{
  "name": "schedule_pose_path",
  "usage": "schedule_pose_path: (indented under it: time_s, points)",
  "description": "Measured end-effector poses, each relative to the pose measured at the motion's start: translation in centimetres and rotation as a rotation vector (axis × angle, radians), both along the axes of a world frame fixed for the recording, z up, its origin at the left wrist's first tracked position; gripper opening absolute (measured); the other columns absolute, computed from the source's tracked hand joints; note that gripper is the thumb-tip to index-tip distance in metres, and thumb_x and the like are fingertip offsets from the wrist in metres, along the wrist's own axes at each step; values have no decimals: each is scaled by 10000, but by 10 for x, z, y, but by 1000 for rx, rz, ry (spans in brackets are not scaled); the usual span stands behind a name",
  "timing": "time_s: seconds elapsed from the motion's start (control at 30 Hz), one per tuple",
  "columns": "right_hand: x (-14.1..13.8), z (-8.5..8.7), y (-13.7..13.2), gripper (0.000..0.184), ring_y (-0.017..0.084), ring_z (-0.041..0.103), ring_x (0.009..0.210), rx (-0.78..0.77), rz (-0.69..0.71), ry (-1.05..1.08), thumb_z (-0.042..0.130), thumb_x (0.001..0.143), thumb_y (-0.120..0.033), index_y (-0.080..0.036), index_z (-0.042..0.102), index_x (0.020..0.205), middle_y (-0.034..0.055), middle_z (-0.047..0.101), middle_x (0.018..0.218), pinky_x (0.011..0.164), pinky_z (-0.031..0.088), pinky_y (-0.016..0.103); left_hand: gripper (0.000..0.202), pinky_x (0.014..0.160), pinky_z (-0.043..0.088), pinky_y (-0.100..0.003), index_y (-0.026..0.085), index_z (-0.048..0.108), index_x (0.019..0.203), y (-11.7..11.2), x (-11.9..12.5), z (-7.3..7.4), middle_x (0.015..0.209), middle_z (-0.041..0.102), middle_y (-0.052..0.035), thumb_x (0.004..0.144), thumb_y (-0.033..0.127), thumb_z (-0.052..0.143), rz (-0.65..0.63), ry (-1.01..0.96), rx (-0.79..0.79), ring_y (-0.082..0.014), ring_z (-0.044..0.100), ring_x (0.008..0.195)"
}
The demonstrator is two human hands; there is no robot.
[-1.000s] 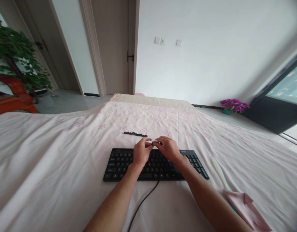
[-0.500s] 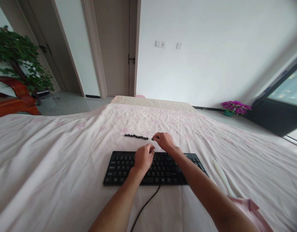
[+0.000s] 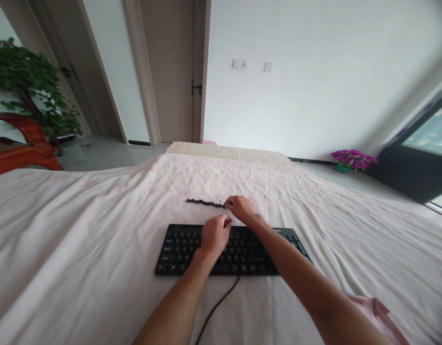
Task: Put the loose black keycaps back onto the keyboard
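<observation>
A black keyboard point(image 3: 177, 249) lies on the pale pink flowered sheet point(image 3: 80, 225) in front of me, its cable trailing toward me. Beyond it a short row of small black keycaps point(image 3: 204, 203) sits on the sheet. My right hand point(image 3: 240, 208) reaches past the keyboard's far edge, fingers pinched at the right end of that row on a small dark piece. My left hand point(image 3: 215, 235) hovers over the keyboard's middle, fingers curled, with thumb and fingertips together; what they hold is hidden.
A white flat tool point(image 3: 334, 266) and a pink cloth point(image 3: 382, 309) lie on the sheet at the right. A potted green plant point(image 3: 30, 91) and red wooden furniture point(image 3: 23, 148) stand at the left; purple flowers point(image 3: 352, 158) sit by the window wall.
My hands, first together over the keyboard's top edge, have parted. The right hand moved forward to the end of the keycap row; the left stayed over the keyboard.
</observation>
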State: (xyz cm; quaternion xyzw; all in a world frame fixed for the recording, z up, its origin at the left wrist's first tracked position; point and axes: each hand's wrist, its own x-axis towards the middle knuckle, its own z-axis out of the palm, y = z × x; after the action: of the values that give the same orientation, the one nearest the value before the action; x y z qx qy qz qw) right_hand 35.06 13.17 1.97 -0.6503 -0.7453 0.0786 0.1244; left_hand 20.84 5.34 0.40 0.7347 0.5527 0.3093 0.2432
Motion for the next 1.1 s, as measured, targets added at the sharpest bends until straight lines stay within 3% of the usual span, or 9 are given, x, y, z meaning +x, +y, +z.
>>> schedule_pose_path:
  time_s: [0.2,0.33,0.47,0.6,0.73,0.93,1.1]
  points:
    - [1,0,-1,201,203,637,881,17,8,74,586,814,-307,-232,720,945,42,721,927,715,427,261,151,803,433,-253,241,671,949,0,-1,3,953,718,-20,843,224,564,0,8,-24,-161,638,905]
    - [4,11,-9,272,179,632,829,36,20,161,502,874,-367,-192,710,890,48,714,877,714,430,253,156,801,434,-251,239,678,943,-1,-1,5,954,718,-21,840,213,564,-6,1,-32,-162,641,902]
    - [11,31,-31,468,160,615,823,70,116,460,314,952,-430,-182,703,877,49,697,873,749,445,259,163,802,438,-253,248,683,943,-3,0,7,952,719,-11,846,227,554,-10,12,-30,-162,639,906]
    - [24,45,-62,486,154,590,816,144,172,539,303,955,-467,-209,713,918,28,651,812,782,437,272,183,814,433,-251,256,686,943,-5,0,8,968,714,3,841,204,544,-42,27,-12,-154,628,915]
    - [34,41,-83,455,142,576,777,95,210,662,342,949,-481,-190,682,1026,31,628,819,701,444,253,183,802,431,-244,246,688,933,-6,0,8,971,706,-2,837,191,541,-88,33,24,-149,620,920]
    - [34,26,-88,439,151,586,789,49,270,725,386,936,-497,-173,683,957,36,646,795,734,454,273,195,839,429,-243,252,691,969,-7,0,7,998,703,-2,847,208,545,-122,2,31,-145,618,934]
    - [30,27,-90,437,150,600,771,19,307,761,408,930,-504,-167,686,930,32,665,784,770,459,283,210,844,426,-248,263,684,1009,-6,0,6,1028,700,2,844,224,560,-114,0,-1,-155,615,960]
